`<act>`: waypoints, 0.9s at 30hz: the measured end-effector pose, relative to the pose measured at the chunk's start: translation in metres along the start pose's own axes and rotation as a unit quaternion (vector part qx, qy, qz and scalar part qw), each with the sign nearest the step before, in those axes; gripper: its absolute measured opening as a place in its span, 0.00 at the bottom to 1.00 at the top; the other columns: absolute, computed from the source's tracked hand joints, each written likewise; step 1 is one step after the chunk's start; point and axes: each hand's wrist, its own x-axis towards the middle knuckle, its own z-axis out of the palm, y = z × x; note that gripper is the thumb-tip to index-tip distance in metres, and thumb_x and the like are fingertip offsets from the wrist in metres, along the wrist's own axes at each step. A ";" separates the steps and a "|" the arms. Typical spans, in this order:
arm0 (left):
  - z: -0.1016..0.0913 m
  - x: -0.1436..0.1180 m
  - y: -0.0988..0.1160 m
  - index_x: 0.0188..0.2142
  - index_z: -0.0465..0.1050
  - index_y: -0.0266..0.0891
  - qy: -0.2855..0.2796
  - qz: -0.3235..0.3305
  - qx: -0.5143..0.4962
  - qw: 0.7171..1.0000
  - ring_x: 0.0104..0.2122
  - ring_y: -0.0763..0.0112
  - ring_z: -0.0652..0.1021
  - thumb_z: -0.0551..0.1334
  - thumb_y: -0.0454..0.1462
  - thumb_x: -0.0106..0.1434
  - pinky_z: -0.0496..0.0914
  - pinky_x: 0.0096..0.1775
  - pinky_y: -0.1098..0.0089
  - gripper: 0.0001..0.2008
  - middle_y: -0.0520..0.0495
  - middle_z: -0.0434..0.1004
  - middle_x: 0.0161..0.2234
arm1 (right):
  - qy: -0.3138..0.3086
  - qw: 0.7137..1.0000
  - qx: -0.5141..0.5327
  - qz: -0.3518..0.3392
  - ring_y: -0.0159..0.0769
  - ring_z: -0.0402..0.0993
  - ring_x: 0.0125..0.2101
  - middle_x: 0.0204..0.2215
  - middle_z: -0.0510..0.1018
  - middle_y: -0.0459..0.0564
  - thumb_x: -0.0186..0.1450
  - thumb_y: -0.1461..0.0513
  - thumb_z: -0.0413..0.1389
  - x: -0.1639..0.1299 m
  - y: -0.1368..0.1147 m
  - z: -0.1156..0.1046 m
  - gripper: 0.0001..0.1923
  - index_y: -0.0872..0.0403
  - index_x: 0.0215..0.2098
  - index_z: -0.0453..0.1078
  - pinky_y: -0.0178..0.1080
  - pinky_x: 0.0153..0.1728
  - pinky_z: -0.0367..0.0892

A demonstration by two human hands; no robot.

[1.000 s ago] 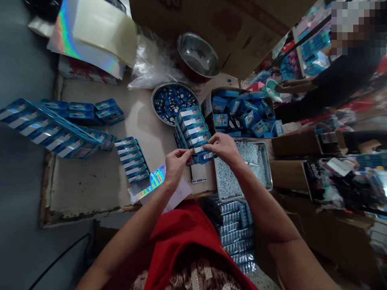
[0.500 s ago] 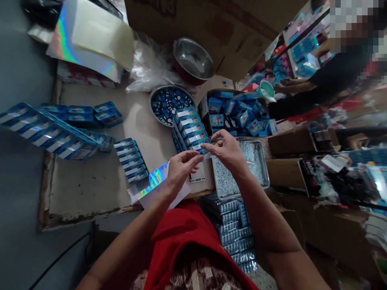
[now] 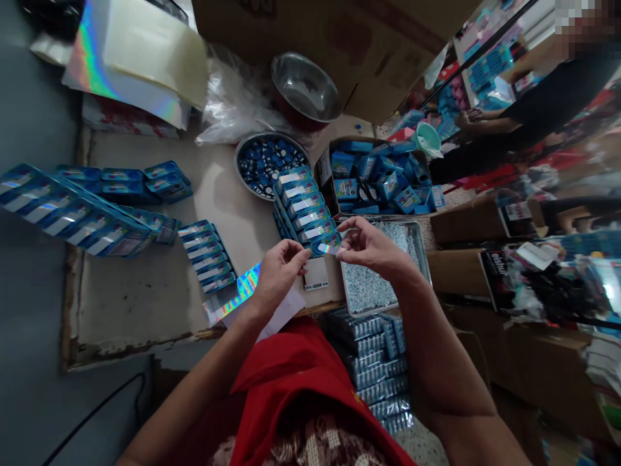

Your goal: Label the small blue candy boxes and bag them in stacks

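My right hand (image 3: 369, 246) pinches a small shiny sticker strip (image 3: 330, 248) between thumb and fingertips, over the near end of a row of blue boxes (image 3: 305, 204). Pale strips lie across the tops of these boxes. My left hand (image 3: 286, 265) is a little to the left, thumb and forefinger pressed together; whether anything sits between them is too small to make out. Beneath the left wrist lies a rainbow-shiny sticker sheet (image 3: 242, 291) with white paper. A small digital scale (image 3: 316, 275) rests just below the row of boxes.
A metal tray of pale blue beads (image 3: 369, 288) stands at right. Behind are a bowl of blue round pieces (image 3: 272, 158), a carton of blue boxes (image 3: 359, 210) and a steel bowl (image 3: 305, 90). More box rows (image 3: 206, 255) stand left. A co-worker's arm (image 3: 495, 120) shows at upper right.
My hands have moved apart. The right hand has drawn slightly right with the strip, which now shows plainly. My left hand has shifted left, and the view has moved slightly.
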 end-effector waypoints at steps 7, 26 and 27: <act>-0.004 0.007 0.004 0.38 0.81 0.36 -0.080 -0.087 0.007 0.993 0.24 0.75 0.74 0.74 0.56 0.50 0.69 0.26 0.74 0.27 0.42 0.81 0.35 | -0.079 0.996 -0.042 -0.027 0.28 0.62 0.28 0.29 0.67 0.39 0.57 0.67 0.62 -0.012 -0.026 0.007 0.23 0.51 0.49 0.63 0.33 0.29 0.58; 0.000 0.003 -0.024 0.25 0.77 0.37 0.053 -0.045 -0.017 0.997 0.23 0.75 0.72 0.75 0.49 0.50 0.66 0.27 0.74 0.17 0.51 0.72 0.21 | 0.107 0.924 -0.366 0.010 0.39 0.74 0.32 0.27 0.78 0.43 0.53 0.65 0.67 0.040 0.001 0.011 0.19 0.50 0.41 0.68 0.39 0.34 0.60; 0.000 0.005 -0.026 0.25 0.77 0.37 0.057 -0.047 -0.021 0.997 0.23 0.75 0.72 0.75 0.49 0.49 0.66 0.27 0.74 0.18 0.52 0.72 0.22 | 0.105 0.923 -0.371 0.012 0.39 0.74 0.32 0.28 0.79 0.43 0.53 0.65 0.67 0.043 0.002 0.011 0.19 0.50 0.40 0.68 0.39 0.34 0.60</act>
